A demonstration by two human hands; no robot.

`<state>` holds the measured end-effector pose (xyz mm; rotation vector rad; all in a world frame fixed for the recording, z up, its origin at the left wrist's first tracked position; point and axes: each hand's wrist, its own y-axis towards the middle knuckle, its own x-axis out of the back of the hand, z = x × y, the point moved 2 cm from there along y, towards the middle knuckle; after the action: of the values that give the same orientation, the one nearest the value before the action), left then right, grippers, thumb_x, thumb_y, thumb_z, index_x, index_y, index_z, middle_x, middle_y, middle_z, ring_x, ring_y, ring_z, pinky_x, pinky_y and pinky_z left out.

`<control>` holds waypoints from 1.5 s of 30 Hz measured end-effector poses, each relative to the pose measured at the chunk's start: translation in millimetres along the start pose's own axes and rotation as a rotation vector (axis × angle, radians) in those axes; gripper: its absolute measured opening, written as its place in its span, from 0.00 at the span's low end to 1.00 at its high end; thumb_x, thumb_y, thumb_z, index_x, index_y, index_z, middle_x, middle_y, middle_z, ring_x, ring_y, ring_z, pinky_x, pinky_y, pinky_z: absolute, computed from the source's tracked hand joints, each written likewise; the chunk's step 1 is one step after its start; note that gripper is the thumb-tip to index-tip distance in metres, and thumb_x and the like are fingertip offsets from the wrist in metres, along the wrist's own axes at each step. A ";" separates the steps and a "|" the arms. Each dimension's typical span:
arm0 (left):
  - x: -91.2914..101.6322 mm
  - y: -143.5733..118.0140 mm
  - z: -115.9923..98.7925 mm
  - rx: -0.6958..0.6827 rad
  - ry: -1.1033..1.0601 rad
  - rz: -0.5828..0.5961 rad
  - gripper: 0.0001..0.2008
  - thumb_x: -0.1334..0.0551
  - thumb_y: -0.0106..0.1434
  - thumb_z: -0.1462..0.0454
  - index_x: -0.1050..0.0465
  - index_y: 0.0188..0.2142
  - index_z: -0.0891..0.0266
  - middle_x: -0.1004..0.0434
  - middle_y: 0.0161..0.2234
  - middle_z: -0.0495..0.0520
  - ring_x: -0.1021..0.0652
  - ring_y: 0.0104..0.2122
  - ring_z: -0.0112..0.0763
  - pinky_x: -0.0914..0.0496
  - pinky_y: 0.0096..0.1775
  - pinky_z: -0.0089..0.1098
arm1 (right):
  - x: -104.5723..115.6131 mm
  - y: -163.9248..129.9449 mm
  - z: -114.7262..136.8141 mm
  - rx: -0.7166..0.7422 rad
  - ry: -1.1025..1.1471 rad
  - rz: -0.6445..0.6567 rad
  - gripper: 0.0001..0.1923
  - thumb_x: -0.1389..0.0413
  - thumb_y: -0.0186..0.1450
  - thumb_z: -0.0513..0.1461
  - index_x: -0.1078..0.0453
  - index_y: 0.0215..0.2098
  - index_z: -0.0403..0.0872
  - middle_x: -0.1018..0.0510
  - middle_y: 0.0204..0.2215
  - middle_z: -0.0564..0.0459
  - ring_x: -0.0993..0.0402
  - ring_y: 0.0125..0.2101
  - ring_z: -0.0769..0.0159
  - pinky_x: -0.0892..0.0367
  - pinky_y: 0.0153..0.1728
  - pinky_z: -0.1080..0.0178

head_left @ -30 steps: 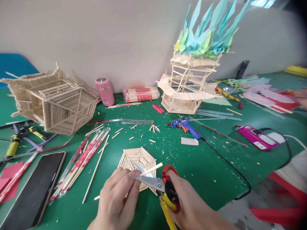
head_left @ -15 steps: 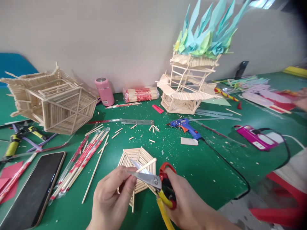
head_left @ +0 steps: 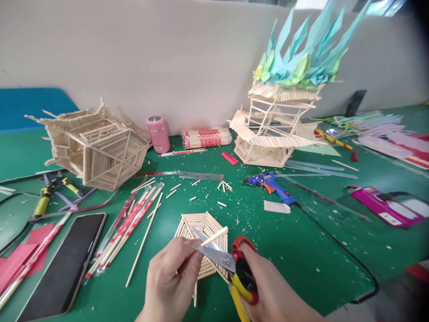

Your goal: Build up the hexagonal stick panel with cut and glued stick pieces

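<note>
Two bare hands work above a green tabletop [head_left: 301,273] scattered with wood scraps. The left hand [head_left: 172,275] has its thumb and forefinger pinched together on one end of a short wooden stick [head_left: 216,235], which slants up to the right. The right hand [head_left: 264,286] is wrapped around the red and yellow handles of a pair of scissors [head_left: 219,258]; the blades are spread, with the stick between them. Just beneath lies a web-like wooden panel [head_left: 217,220], flat and partly hidden by the hands. To the left are red-and-white wrapped chopsticks [head_left: 129,232] and a dark smartphone [head_left: 63,268]. To the right rests a blue glue gun [head_left: 271,184]. Along the back, a pink bottle [head_left: 158,135] stands between a wooden framework [head_left: 100,150] on the left and a wooden tower [head_left: 268,142] topped with blue and green folded paper [head_left: 301,58].
</note>
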<state>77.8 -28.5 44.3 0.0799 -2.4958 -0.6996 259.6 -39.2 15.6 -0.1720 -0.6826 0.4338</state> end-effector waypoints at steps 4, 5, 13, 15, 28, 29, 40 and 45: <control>2.8 7.3 1.9 0.072 -0.173 0.127 0.08 0.43 0.57 0.71 0.26 0.26 0.63 0.24 0.19 0.49 0.28 0.18 0.22 0.36 0.19 0.19 | 0.7 -1.5 -1.4 0.004 -0.037 -0.014 0.12 0.48 0.49 0.33 0.45 0.30 0.49 0.28 0.25 0.53 0.32 0.24 0.66 0.39 0.24 0.66; 3.3 9.0 3.1 0.132 -0.255 0.185 0.08 0.42 0.57 0.70 0.26 0.26 0.62 0.23 0.20 0.49 0.27 0.18 0.22 0.36 0.19 0.19 | 0.3 -2.3 -2.7 0.004 -0.054 -0.021 0.12 0.48 0.48 0.33 0.45 0.29 0.49 0.28 0.26 0.53 0.32 0.25 0.66 0.39 0.24 0.66; -2.3 5.5 6.4 0.250 -0.262 0.149 0.07 0.41 0.57 0.67 0.24 0.27 0.63 0.23 0.20 0.51 0.27 0.19 0.24 0.34 0.20 0.21 | -6.2 -1.8 -10.5 -0.040 0.004 -0.017 0.13 0.46 0.49 0.33 0.41 0.32 0.48 0.27 0.25 0.55 0.30 0.25 0.67 0.41 0.23 0.69; -2.8 2.3 6.2 0.203 -0.144 0.061 0.05 0.40 0.56 0.67 0.24 0.28 0.63 0.23 0.21 0.51 0.28 0.19 0.24 0.34 0.21 0.21 | -5.2 -0.8 -7.8 -0.036 0.011 -0.023 0.13 0.45 0.50 0.34 0.41 0.32 0.48 0.26 0.26 0.54 0.30 0.26 0.67 0.40 0.23 0.69; -4.3 0.9 13.5 0.387 -0.341 0.193 0.08 0.40 0.57 0.62 0.27 0.25 0.64 0.28 0.18 0.50 0.30 0.18 0.24 0.36 0.21 0.22 | -4.2 -1.9 -9.2 -0.049 -0.052 -0.011 0.14 0.48 0.48 0.32 0.45 0.33 0.49 0.27 0.25 0.53 0.31 0.24 0.66 0.39 0.23 0.67; -3.8 0.9 11.4 0.294 -0.224 0.134 0.07 0.41 0.57 0.64 0.27 0.25 0.64 0.27 0.19 0.51 0.30 0.19 0.24 0.36 0.21 0.22 | -4.4 -1.6 -8.9 -0.059 -0.033 -0.015 0.14 0.48 0.49 0.33 0.45 0.33 0.49 0.27 0.26 0.52 0.31 0.25 0.66 0.39 0.24 0.67; -1.0 4.5 14.4 0.417 -0.575 0.320 0.07 0.39 0.56 0.62 0.27 0.25 0.63 0.27 0.18 0.50 0.30 0.17 0.23 0.36 0.18 0.21 | -4.3 -9.9 -11.7 -0.011 -0.078 -0.043 0.14 0.48 0.46 0.32 0.44 0.31 0.49 0.27 0.24 0.54 0.32 0.23 0.66 0.40 0.23 0.67; -3.1 1.6 8.3 0.159 -0.152 0.165 0.06 0.41 0.58 0.68 0.26 0.27 0.63 0.26 0.20 0.50 0.29 0.20 0.24 0.36 0.22 0.22 | -3.5 -5.9 -10.3 -0.065 -0.055 -0.027 0.14 0.47 0.48 0.32 0.44 0.32 0.49 0.27 0.27 0.53 0.30 0.26 0.66 0.39 0.24 0.68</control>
<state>76.3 -22.7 37.6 -0.1254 -2.6628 -0.4542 265.8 -46.1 7.5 -0.2128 -0.7532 0.3917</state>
